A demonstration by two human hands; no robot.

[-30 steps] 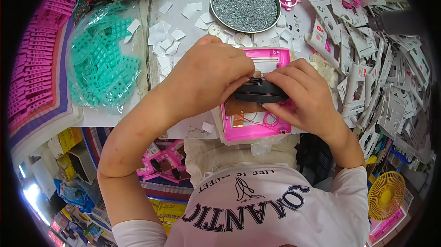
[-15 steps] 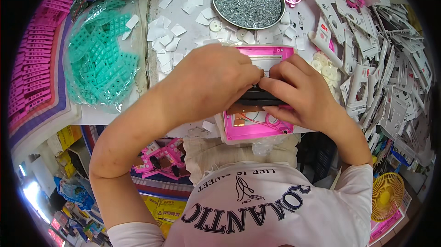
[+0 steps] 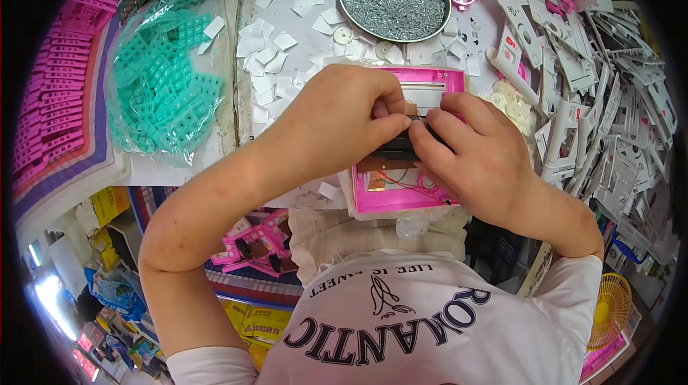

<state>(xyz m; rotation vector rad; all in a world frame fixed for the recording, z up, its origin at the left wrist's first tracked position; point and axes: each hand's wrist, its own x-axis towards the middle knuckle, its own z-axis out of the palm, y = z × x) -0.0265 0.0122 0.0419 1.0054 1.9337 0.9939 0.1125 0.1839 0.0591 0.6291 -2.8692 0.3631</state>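
Note:
A pink plastic housing (image 3: 450,83) lies in front of me at the table's near edge, its inside facing up. Across its middle runs a black bar (image 3: 394,154), with a brown board (image 3: 370,164) and red wires (image 3: 410,189) on the near side. My left hand (image 3: 352,107) is over the housing's left part, thumb and fingers pinched together above the bar. From the right, my right hand (image 3: 479,150) meets it with bent, closed fingers. The fingertips of both hands nearly touch; whatever small piece is between them is hidden.
A round tin of screws (image 3: 394,0) stands beyond the housing, near scattered white paper squares (image 3: 272,61). Bagged turquoise keypads (image 3: 165,88) are at left, beside stacked pink parts (image 3: 61,91). White panels (image 3: 573,98) pile up at right, near cream discs (image 3: 510,104).
My right hand has curled in, and its thumb, earlier stretched along the black bar, is out of sight. The left fingers have lifted, so its thumb shows. The view has shifted slightly.

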